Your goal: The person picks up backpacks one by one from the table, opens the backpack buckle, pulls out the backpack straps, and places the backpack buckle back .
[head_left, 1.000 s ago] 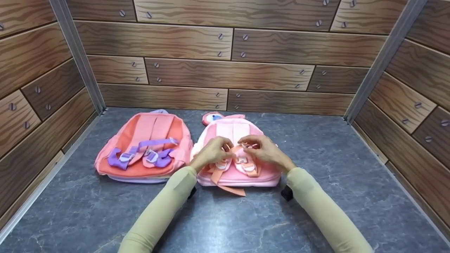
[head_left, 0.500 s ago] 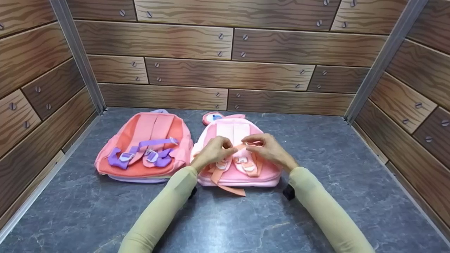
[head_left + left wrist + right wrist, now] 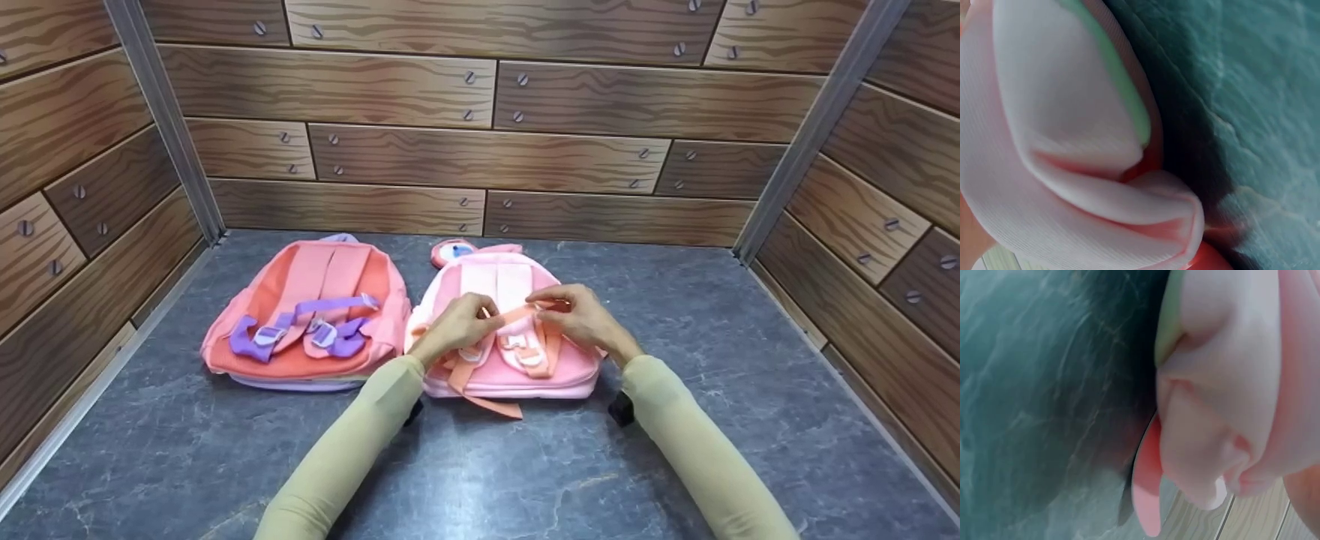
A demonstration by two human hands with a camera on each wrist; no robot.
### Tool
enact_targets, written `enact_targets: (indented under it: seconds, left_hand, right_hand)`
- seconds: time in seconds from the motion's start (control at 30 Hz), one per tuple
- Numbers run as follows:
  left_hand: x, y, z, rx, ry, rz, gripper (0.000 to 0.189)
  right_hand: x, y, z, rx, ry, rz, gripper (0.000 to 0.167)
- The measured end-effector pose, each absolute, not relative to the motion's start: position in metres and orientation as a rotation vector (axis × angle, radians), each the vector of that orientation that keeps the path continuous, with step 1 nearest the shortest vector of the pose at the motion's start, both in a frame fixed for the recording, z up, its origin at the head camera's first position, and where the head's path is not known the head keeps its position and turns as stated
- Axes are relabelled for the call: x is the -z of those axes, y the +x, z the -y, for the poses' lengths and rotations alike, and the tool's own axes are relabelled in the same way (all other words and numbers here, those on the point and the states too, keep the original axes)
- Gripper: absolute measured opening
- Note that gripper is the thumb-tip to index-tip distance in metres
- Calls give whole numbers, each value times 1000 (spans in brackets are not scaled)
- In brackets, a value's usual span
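A pink backpack [image 3: 514, 270] lies on the tabletop with its shoulder-strap side up. An orange webbing strap [image 3: 519, 313] stretches across it between both hands. My left hand [image 3: 456, 326] pinches the strap's left end between thumb and fingers. On the other end, my right hand [image 3: 579, 316] pinches the strap near its tip. Below them sit white buckles [image 3: 534, 360] and more orange webbing, one tail [image 3: 495, 407] hanging past the bag's front edge. Both wrist views look along the bag's soft pale sides [image 3: 1067, 95], a green edge [image 3: 1168, 326] showing beneath; the fingers are hidden there.
Just left of the pink bag lies a coral backpack [image 3: 262, 307] with purple straps [image 3: 337, 304]. A red and white piece with a blue spot [image 3: 454, 252] pokes out behind the pink bag. Wood-patterned walls [image 3: 420, 154] enclose the dark marbled table [image 3: 697, 330] at the back and both sides.
My right hand has moved a little to the right, and the orange strap between the hands now shows longer. The left hand stays nearly in place.
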State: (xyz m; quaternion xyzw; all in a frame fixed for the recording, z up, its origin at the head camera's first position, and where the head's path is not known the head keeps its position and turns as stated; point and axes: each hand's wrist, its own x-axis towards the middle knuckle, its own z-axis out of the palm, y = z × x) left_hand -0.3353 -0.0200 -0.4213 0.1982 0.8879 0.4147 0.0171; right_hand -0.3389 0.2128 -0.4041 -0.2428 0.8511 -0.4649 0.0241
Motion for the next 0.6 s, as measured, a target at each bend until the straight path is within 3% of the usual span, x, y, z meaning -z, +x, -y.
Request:
enact_targets:
  seconds: [0.27, 0.6]
  left_hand:
    - [421, -334, 18, -1287, 524, -2726, 32]
    - [422, -334, 18, -1269, 504, -2736, 37]
  right_hand:
    - [398, -332, -212, 1482, -714, -2564, 32]
    - [400, -332, -211, 1506, -710, -2543, 31]
